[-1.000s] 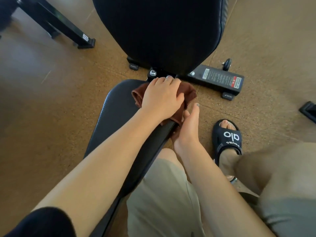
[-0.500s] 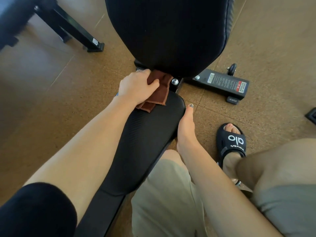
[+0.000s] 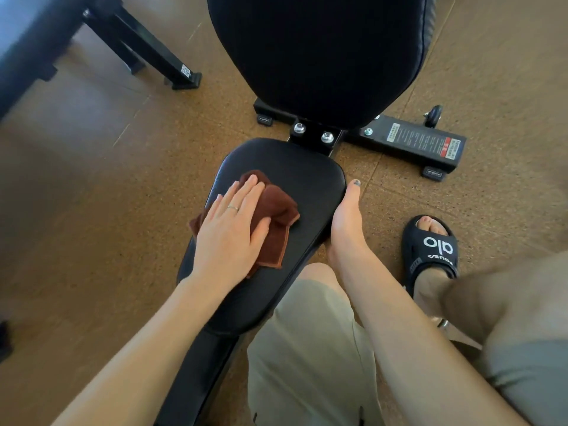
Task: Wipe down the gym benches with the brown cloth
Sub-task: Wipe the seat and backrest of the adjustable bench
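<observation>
The black padded bench seat (image 3: 304, 192) lies in front of me, with its raised black backrest (image 3: 316, 50) behind it. A crumpled brown cloth (image 3: 276, 219) lies on the left half of the seat. My left hand (image 3: 229, 232) presses flat on the cloth with straight fingers, covering its left part. My right hand (image 3: 345, 222) grips the seat's right edge; the thumb lies along the rim and the fingers are hidden under the pad.
The bench's black base bar (image 3: 415, 142) with a warning label and a small wheel (image 3: 435, 113) lies on the cork floor behind the seat. Another black frame leg (image 3: 153, 53) stands at the upper left. My sandalled foot (image 3: 430, 244) rests right of the seat.
My left hand has slid the cloth from the seat's far end, near the backrest hinge, back toward me along the left side and flattened out. The right hand stays on the seat's edge.
</observation>
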Action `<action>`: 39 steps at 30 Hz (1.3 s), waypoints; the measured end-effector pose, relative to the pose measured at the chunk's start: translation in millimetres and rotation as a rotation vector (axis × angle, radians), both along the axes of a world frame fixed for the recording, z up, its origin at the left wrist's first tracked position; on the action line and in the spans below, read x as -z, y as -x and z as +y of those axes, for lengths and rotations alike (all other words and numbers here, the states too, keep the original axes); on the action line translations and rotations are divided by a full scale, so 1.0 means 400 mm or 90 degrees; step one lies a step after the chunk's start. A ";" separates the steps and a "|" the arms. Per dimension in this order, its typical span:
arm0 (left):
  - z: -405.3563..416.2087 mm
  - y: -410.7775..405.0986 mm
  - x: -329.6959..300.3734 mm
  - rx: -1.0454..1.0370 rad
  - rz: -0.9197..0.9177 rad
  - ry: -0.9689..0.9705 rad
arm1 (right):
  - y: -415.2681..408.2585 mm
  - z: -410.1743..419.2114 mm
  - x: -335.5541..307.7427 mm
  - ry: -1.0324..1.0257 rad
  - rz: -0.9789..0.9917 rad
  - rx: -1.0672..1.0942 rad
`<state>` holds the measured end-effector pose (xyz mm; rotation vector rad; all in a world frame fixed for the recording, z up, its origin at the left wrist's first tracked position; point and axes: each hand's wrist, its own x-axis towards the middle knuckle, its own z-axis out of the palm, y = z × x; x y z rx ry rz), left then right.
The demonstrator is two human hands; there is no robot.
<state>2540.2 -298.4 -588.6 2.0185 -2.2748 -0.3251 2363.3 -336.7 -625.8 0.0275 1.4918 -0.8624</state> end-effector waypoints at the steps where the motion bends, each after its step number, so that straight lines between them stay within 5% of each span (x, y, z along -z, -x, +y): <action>1: -0.023 0.006 0.004 0.016 -0.002 0.005 | 0.003 -0.003 0.002 -0.012 0.003 -0.003; 11: -0.357 0.192 0.016 0.048 -0.085 0.015 | 0.002 -0.005 0.039 0.017 0.117 -0.073; 23: -0.387 0.103 0.012 -0.096 -0.067 -0.032 | 0.020 -0.012 0.033 0.004 0.107 -0.122; 39: 0.036 -0.064 -0.018 -0.321 -0.002 -0.009 | -0.029 0.149 -0.076 0.093 0.076 -0.271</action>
